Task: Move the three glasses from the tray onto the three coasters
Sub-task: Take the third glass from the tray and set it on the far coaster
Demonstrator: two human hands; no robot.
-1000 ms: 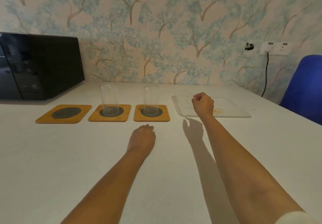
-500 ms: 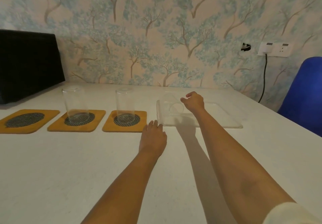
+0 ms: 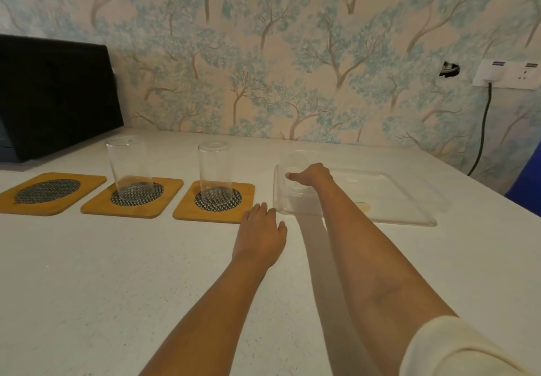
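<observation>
So right now I've got two of the three glasses parked on coasters: one glass (image 3: 128, 167) stands upright on the middle coaster (image 3: 133, 195), and the second glass (image 3: 214, 175) is upright on the right coaster (image 3: 215, 201). The left coaster (image 3: 49, 192) has nothing on it, just the dark mesh circle showing.

The third glass (image 3: 295, 170) is on the clear tray (image 3: 395, 197), at its left end, and honestly it's hard to make out since clear on clear blurs together. My right hand (image 3: 313, 175) is reached out over the tray with the fingers curled round that glass and the thumb pointing left across its front, so it looks like it's gripping it, base seemingly on the tray.

My left hand (image 3: 262, 232) lies flat and relaxed, palm down on the white table (image 3: 87, 287), holding nothing, fingertips just beside the near corner of the right coaster and the tray's near left corner.

A black appliance (image 3: 52, 97) sits at the far left against the wallpaper.
</observation>
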